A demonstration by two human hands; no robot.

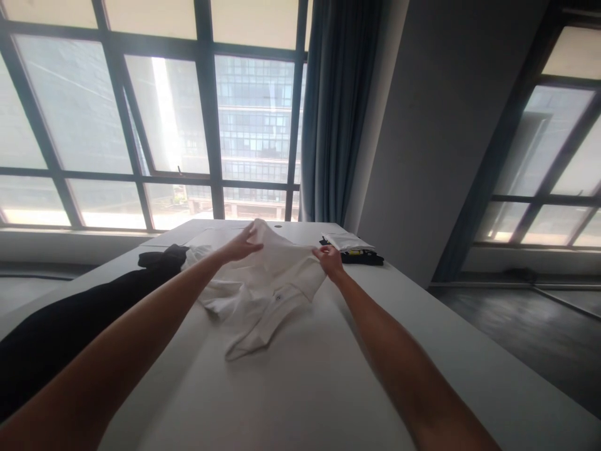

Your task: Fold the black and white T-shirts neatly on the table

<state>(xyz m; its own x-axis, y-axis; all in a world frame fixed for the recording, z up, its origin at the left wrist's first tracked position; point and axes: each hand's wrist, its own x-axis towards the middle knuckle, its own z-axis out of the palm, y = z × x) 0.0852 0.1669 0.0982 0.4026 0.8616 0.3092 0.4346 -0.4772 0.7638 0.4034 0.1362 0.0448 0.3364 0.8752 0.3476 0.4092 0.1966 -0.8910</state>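
Her left hand (240, 246) pinched the white shirt (263, 288) up at its far edge; the right hand (330, 260) gripped the near-right hem beside it.

i'm looking into what seems an upper-floor office or studio room: tall grid windows (154, 125) are showing glass towers outside, blue curtains (335, 106) are hanging beside a grey wall, and a long white table (305, 376) is running toward the glass.
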